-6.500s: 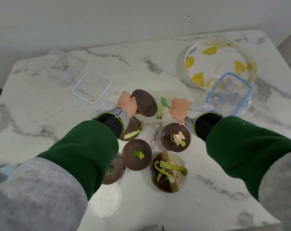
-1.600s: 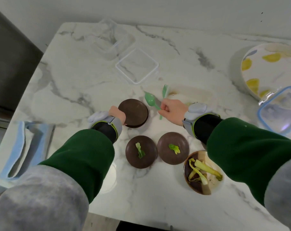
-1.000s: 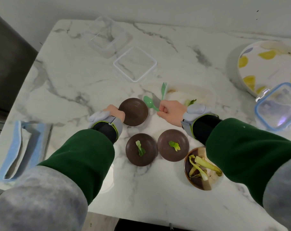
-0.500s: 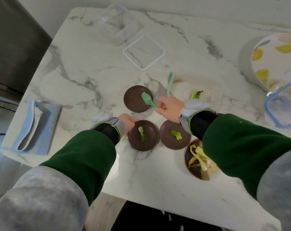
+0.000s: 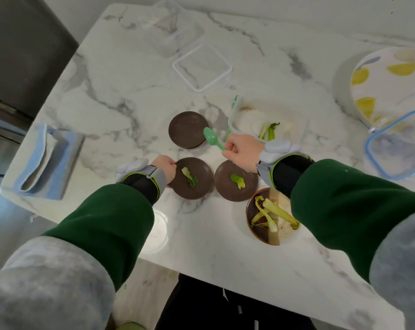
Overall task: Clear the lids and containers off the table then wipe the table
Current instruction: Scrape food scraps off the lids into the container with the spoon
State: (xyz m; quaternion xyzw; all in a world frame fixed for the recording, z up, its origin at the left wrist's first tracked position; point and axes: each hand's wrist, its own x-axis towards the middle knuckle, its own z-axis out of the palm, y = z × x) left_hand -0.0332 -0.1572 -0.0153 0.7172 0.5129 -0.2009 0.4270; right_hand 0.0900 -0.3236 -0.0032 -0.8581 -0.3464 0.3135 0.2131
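Note:
Three brown round lids lie on the marble table point(image 5: 120, 91): a bare lid point(image 5: 187, 129) farther off, a left lid point(image 5: 194, 177) and a right lid point(image 5: 236, 181), each with a scrap of green leaf. My left hand point(image 5: 164, 167) grips the left lid's edge. My right hand point(image 5: 241, 151) holds a green plastic spoon point(image 5: 212, 138), its bowl over the bare lid's rim. A green fork point(image 5: 232, 115) leans in a clear container point(image 5: 268, 125) with vegetable scraps. A brown bowl point(image 5: 270, 217) of peelings sits near my right sleeve.
A clear square lid point(image 5: 202, 67) and clear tub point(image 5: 170, 32) lie at the far side. A lemon-patterned bowl point(image 5: 387, 82) and a blue-rimmed container point(image 5: 399, 146) stand at right. A folded blue cloth point(image 5: 47, 163) lies at the left edge. A white round lid point(image 5: 157, 232) peeks under my left sleeve.
My left hand left the bare lid standing farther off and came back to grip the left lid with the leaf. My right hand keeps the spoon, shifted slightly over the bare lid.

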